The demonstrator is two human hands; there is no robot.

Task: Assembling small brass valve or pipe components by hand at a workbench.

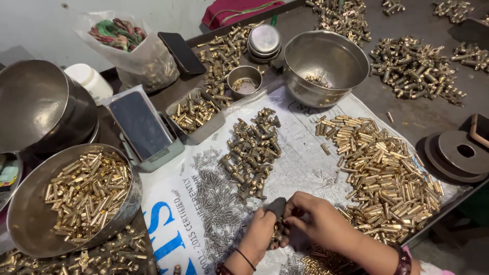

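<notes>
Brass fitting (pixel 277 231) sits pinched between the left hand (pixel 261 234) and right hand (pixel 318 220), fingers closed on it above the printed white sack (pixel 168 224). Beside them lie small springs (pixel 216 201), a dark fittings heap (pixel 252 153) and many brass tubes (pixel 387 178); a pan of brass pieces (pixel 84 196) looks nearly full.

Shiny brass tubes (pixel 389 173), polished steel bowl (pixel 326 66), dull grey wire springs (pixel 216 203), matt woven-plastic sheet (pixel 300 163)
</notes>
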